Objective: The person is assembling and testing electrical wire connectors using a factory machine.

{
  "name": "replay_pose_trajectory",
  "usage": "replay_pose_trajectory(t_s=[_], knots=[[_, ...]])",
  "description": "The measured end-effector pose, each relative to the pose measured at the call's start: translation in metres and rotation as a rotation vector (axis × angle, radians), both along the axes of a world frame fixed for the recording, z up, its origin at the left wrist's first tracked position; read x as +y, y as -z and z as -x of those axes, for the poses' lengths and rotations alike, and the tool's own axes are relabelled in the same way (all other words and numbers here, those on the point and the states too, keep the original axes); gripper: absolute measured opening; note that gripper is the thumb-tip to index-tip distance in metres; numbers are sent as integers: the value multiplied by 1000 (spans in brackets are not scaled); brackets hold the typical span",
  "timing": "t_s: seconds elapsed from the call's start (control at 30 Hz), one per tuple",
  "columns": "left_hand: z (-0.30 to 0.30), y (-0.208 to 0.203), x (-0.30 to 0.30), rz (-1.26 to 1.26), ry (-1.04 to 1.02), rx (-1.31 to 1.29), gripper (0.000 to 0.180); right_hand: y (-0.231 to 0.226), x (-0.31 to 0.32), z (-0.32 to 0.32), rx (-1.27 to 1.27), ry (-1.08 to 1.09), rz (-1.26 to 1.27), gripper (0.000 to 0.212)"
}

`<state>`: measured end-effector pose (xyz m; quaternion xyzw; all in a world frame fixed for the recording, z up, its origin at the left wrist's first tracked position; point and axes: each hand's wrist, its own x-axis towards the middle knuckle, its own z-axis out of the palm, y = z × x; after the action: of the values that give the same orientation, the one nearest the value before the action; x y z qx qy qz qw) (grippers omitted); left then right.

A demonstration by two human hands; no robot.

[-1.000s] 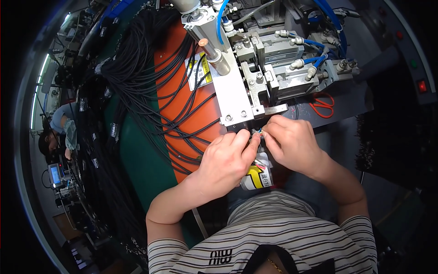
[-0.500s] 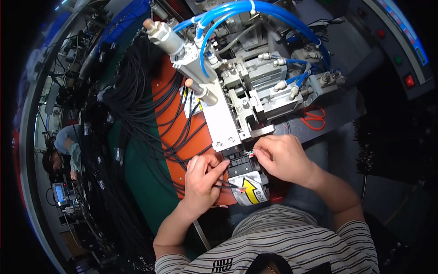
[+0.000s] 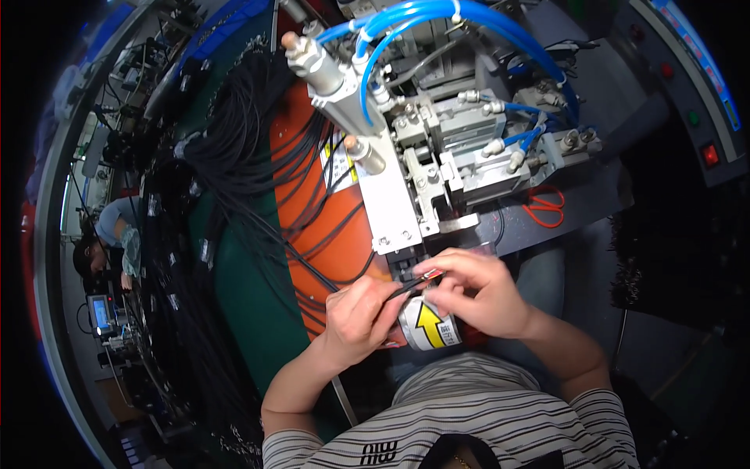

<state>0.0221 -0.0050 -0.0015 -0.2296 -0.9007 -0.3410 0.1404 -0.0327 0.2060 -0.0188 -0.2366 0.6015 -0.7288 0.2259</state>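
Note:
A black cable [image 3: 403,288] runs between the thumb and fingers of my left hand [image 3: 359,319], which is closed on it. Thin coloured wires [image 3: 430,275], one of them red, come out of its end. My right hand [image 3: 483,293] is at these wire ends, its forefinger against them and its thumb apart below. Both hands are over the dark fixture at the front of a metal pneumatic machine [image 3: 388,199]. Below the fingers, a white label with a yellow arrow [image 3: 429,324] covers the fixture's near end. My hands hide most of the fixture's slots.
Many black cables [image 3: 242,133] spread over the orange board [image 3: 312,211] and green mat [image 3: 242,293] on the left. Blue air hoses [image 3: 500,27] arch above the machine. Red-handled scissors [image 3: 544,207] lie to the right, near a control panel [image 3: 695,94]. Another person [image 3: 117,227] sits far left.
The cable end has come up from the fixture into my fingers. My left hand has moved right, my right thumb has parted from the forefinger, and the view has shifted slightly.

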Motion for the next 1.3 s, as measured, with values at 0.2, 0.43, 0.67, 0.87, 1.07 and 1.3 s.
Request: replay_pose_trajectory(t_s=[0.2, 0.43, 0.67, 0.87, 1.07, 1.3], knots=[[7, -12, 14, -90, -55, -107, 21, 10, -6, -6, -115, 117, 116, 15], [13, 1, 19, -88, -55, -60, 20, 4, -4, -5, -336, 171, 139, 15], [22, 0, 17, -113, 31, -60, 24, -2, 2, 6, -507, 97, 120, 15], [18, 2, 28, 142, 64, 152, 23, 6, 5, 15, -658, -111, 130, 8], [18, -8, 29, -191, -42, -140, 18, 2, -11, -15, 62, 215, 9, 27], [20, 0, 28, -78, -38, 23, 15, 8, -7, -12, 218, 295, -10, 26]])
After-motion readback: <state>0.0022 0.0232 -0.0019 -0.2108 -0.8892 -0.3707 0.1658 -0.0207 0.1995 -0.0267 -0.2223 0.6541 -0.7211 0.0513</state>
